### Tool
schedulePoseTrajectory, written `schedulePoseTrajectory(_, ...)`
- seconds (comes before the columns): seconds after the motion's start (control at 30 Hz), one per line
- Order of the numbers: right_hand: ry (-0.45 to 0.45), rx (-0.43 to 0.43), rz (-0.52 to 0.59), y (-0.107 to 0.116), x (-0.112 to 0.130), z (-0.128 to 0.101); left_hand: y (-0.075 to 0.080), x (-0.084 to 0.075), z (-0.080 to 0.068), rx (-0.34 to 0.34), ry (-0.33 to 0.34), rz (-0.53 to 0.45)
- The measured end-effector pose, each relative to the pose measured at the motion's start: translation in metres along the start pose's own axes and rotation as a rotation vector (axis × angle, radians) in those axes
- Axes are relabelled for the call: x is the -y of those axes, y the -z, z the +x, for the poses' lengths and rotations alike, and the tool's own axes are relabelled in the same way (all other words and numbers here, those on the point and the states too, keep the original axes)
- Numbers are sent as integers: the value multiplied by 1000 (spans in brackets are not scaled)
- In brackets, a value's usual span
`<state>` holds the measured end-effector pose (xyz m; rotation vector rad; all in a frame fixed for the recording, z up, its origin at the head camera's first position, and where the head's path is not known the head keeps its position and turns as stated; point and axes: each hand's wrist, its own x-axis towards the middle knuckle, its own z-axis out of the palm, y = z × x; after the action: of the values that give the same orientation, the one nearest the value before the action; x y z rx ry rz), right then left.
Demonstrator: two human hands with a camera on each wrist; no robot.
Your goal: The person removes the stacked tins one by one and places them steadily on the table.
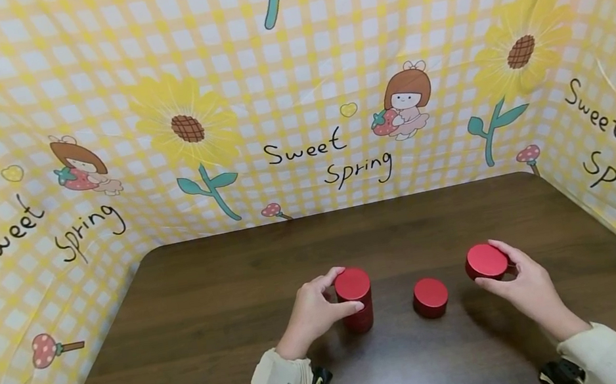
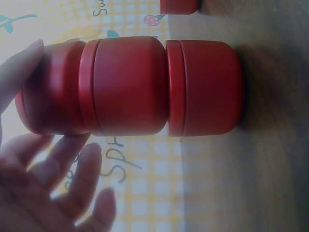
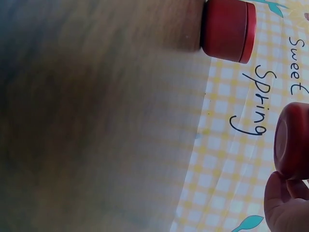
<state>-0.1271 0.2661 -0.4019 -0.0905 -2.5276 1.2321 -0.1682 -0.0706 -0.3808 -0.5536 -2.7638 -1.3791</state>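
Head view: the left hand point(image 1: 315, 311) curls its fingers round the top of a stack of round, smooth red tins point(image 1: 354, 299) standing on the dark wood-grain table point(image 1: 208, 326). To the right, the right hand point(image 1: 521, 283) grips a lifted red tin point(image 1: 486, 261). Between them sits a squat red tin point(image 1: 430, 297).

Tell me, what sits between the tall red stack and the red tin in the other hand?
One short red tin stands alone on the table, between the stack and the held tin. The head view shows it.
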Motion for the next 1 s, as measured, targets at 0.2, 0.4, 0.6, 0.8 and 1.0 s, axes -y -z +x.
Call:
schedulePoseTrajectory(0.2, -47, 43, -32, 2, -2, -1, -1, 0, 0, 7, 19, -15)
schedulePoseTrajectory(0.4, -62, 56, -50, 3, -3, -1, -1, 0, -1, 8, 29, -20)
schedulePoseTrajectory(0.6, -93, 95, -48, 3, -4, 0, 0, 0, -1, 8, 28, -21)
schedulePoseTrajectory(0.8, -107, 133, -43, 3, -4, 3, 0, 1, 0, 9, 22, -22)
schedulePoseTrajectory(1.0, -116, 184, -25, 4, -5, 8, 0, 2, 0, 9, 25, -25)
